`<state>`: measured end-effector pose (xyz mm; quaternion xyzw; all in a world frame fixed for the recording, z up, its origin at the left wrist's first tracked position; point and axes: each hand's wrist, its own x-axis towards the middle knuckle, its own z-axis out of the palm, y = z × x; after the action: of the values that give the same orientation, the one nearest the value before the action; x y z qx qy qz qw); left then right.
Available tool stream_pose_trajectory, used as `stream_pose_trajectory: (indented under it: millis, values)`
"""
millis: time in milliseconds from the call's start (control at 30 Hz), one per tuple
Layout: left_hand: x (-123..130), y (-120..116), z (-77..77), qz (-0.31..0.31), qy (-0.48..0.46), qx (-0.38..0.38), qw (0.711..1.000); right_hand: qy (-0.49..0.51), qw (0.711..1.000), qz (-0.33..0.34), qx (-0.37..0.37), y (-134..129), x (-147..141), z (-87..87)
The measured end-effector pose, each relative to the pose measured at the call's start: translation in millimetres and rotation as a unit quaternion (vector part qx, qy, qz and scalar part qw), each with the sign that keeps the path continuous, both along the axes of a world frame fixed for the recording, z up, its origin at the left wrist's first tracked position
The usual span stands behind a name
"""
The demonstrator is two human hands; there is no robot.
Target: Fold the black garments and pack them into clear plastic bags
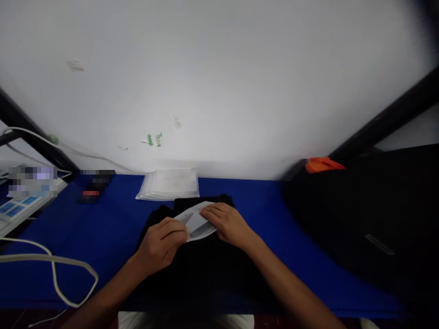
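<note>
Hands (pixel 163 242) grip white bag (pixel 197 222); print unreadable.

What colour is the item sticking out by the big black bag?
Bright orange; the item shows best in the head view, atop the black bag's left end.

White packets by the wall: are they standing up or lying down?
Lying down. The white packets are flat on the blue surface, overlapping, with their edges fanned out to one side.

Pixelated patch (pixel 32 182) at left; black bag (pixel 360 214) cut off by right edge
</note>
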<state>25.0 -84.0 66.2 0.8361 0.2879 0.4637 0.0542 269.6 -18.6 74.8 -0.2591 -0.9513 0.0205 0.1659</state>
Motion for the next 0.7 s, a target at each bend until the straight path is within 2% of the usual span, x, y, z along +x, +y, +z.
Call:
stream_pose_trajectory:
  millis: [67, 133, 200, 267, 367, 433, 500, 567, 633, 700]
  values:
    - [-5, -4, 1.0, 0.061, -0.01, -0.019, 0.998, 0.025, 0.999, -0.027, 0.03, 12, 9, 0.6]
    - [-11, -11, -1.8, 0.107, -0.011, -0.059, 0.992, 0.058, 0.992, -0.092, 0.071, 28, 22, 0.4]
    - [-17, -20, -7.0, 0.098, 0.03, -0.127, 0.987, 0.084, 0.976, -0.175, 0.104, 46, 35, -4.4]
    - [-19, -30, -11.7, 0.05, 0.107, -0.205, 0.972, 0.088, 0.967, -0.219, 0.094, 63, 43, -15.5]
    - [-21, -41, -14.5, -0.012, 0.201, -0.289, 0.936, 0.045, 0.983, -0.177, -0.01, 81, 51, -38.9]
    - [-22, -47, -14.6, -0.022, 0.222, -0.314, 0.923, 0.032, 0.986, -0.149, -0.067, 84, 56, -50.9]
    - [-25, -52, -15.6, -0.016, 0.226, -0.318, 0.921, 0.056, 0.982, -0.159, -0.083, 78, 59, -54.3]
    - [-30, -57, -18.7, -0.003, 0.225, -0.304, 0.926, 0.096, 0.976, -0.176, -0.082, 62, 58, -48.7]
    - [-34, -61, -23.0, 0.012, 0.219, -0.28, 0.935, 0.113, 0.975, -0.166, -0.095, 35, 54, -37.2]
    - [-39, -65, -26.3, 0.023, 0.209, -0.254, 0.944, 0.097, 0.976, -0.123, -0.151, -1, 45, -25.1]
